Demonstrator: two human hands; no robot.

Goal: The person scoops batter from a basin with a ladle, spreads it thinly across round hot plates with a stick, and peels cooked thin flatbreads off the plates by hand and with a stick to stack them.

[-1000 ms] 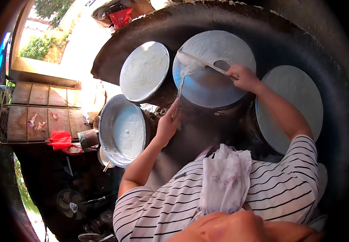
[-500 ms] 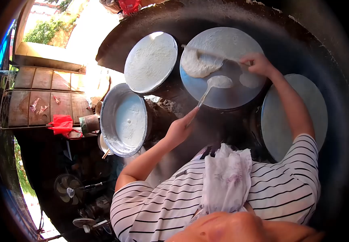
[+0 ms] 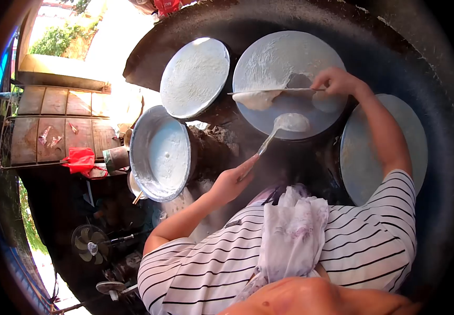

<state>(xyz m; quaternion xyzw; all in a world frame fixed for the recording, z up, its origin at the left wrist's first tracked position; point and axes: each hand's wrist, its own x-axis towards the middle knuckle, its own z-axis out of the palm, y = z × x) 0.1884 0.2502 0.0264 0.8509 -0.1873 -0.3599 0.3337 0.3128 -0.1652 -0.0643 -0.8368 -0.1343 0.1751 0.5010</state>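
Note:
My left hand is closed around the handle of a ladle, whose white-coated bowl hangs over the near part of a round griddle. At the griddle's right side, my right hand grips a long thin spreader stick, held across the plate. White batter lies thinly over the far side, with a thicker mass along the stick's left half. A bare patch shows in the batter beside the right hand.
Left of this plate is another griddle coated in white; a third griddle sits under my right forearm. A large basin of white batter stands at left. Beyond it are a tiled ledge, a red plastic bag and a fan.
The spreader stick has come nearer to me and now lies level, with the thick batter dragged along and thinned out behind it. The ladle has shifted slightly right and nearer.

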